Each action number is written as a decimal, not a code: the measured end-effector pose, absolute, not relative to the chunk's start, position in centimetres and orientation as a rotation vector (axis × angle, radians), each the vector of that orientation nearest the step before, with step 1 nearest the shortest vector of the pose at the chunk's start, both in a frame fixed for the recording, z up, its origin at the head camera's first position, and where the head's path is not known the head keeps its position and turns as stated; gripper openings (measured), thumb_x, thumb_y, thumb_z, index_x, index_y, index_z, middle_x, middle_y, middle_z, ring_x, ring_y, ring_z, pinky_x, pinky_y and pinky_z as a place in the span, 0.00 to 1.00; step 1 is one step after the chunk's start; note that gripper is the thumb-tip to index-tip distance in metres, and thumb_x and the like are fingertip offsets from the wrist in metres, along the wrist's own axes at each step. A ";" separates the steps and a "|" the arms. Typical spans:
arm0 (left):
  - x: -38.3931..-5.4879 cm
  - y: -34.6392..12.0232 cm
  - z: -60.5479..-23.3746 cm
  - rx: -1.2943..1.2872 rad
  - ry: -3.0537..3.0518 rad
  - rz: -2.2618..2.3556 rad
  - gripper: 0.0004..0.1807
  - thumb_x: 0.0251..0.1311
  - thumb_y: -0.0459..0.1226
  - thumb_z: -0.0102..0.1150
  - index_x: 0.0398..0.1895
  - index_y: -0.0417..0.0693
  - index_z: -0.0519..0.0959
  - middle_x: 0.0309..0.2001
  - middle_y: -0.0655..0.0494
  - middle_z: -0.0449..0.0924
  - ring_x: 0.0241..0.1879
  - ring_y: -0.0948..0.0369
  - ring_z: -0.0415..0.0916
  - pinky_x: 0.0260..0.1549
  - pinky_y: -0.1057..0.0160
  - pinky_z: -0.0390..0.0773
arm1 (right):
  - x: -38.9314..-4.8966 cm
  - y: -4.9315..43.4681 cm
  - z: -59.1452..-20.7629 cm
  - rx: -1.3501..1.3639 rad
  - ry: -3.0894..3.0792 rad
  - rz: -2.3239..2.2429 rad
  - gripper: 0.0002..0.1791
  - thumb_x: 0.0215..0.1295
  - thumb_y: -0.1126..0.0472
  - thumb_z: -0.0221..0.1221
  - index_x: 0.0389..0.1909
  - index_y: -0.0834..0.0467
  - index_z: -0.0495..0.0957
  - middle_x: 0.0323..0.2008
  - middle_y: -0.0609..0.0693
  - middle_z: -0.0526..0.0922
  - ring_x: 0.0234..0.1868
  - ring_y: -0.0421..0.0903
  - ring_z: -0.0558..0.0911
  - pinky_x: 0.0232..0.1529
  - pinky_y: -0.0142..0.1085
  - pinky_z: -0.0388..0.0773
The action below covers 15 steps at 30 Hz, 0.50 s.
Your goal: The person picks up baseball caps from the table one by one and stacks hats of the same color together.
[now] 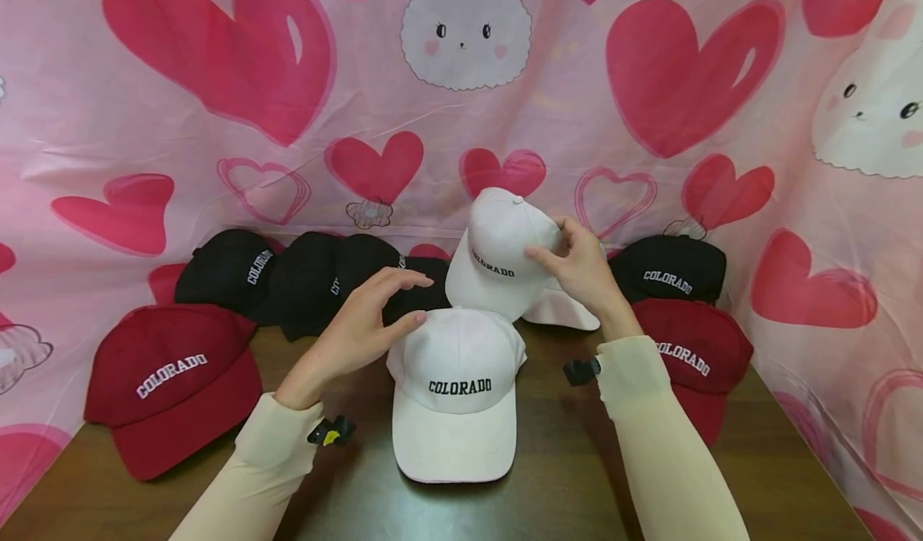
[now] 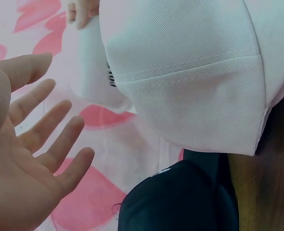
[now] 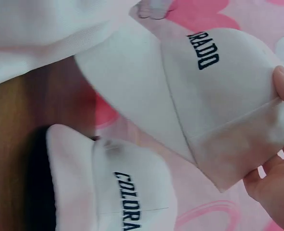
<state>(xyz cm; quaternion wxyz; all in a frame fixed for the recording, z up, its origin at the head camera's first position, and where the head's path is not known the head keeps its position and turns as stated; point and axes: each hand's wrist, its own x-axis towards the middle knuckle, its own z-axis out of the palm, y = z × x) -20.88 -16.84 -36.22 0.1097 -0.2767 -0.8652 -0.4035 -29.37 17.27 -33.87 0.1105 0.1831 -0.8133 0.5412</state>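
Note:
My right hand (image 1: 580, 272) grips a white cap (image 1: 497, 240) by its side and back, with the thumb on the crown. That cap is tilted and raised, its brim toward the lower left and "COLORADO" on its front. In the right wrist view, fingers (image 3: 276, 180) curl under the cap's edge. Partly behind it lies another white cap (image 1: 561, 310), whose lettering shows in the right wrist view. A third white cap (image 1: 456, 441) sits on the table, brim facing me. Above its left side hovers my left hand (image 1: 353, 325), fingers spread and holding nothing in the left wrist view.
Several black caps (image 1: 229, 272) line the back left, and one black cap (image 1: 667, 260) stands at the back right. A red cap (image 1: 180, 397) lies on the left; another red cap (image 1: 695, 337) is partly behind my right sleeve. A patterned cloth (image 1: 505, 116) surrounds the wooden table (image 1: 570, 477).

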 end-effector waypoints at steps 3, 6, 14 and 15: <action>-20.9 -17.0 -36.0 -0.786 -2.524 -1.174 0.24 0.68 0.38 0.72 0.66 0.52 0.79 0.62 0.53 0.78 0.62 0.52 0.75 0.65 0.44 0.77 | -28.5 17.3 -33.2 0.540 -2.303 1.557 0.24 0.67 0.62 0.73 0.59 0.64 0.77 0.47 0.57 0.82 0.45 0.47 0.80 0.45 0.28 0.80; -20.8 -17.2 -35.8 -0.751 -2.497 -1.173 0.23 0.68 0.37 0.71 0.65 0.51 0.80 0.61 0.52 0.79 0.62 0.51 0.75 0.64 0.44 0.78 | -27.5 17.1 -32.5 0.545 -2.220 1.508 0.24 0.66 0.63 0.74 0.58 0.66 0.77 0.44 0.55 0.82 0.42 0.46 0.77 0.45 0.32 0.76; -20.7 -17.8 -35.4 -0.648 -2.408 -1.228 0.22 0.69 0.35 0.70 0.64 0.50 0.80 0.60 0.49 0.81 0.62 0.53 0.77 0.64 0.44 0.77 | -25.1 16.4 -31.5 0.622 -2.020 1.559 0.24 0.64 0.72 0.72 0.58 0.69 0.76 0.47 0.48 0.83 0.47 0.46 0.80 0.53 0.31 0.79; -20.7 -17.8 -35.3 -0.642 -2.399 -1.238 0.22 0.69 0.35 0.70 0.65 0.50 0.80 0.60 0.49 0.81 0.62 0.53 0.77 0.65 0.44 0.77 | -24.8 16.4 -31.4 0.642 -2.001 1.585 0.24 0.63 0.73 0.72 0.58 0.69 0.76 0.48 0.48 0.84 0.48 0.47 0.81 0.54 0.31 0.80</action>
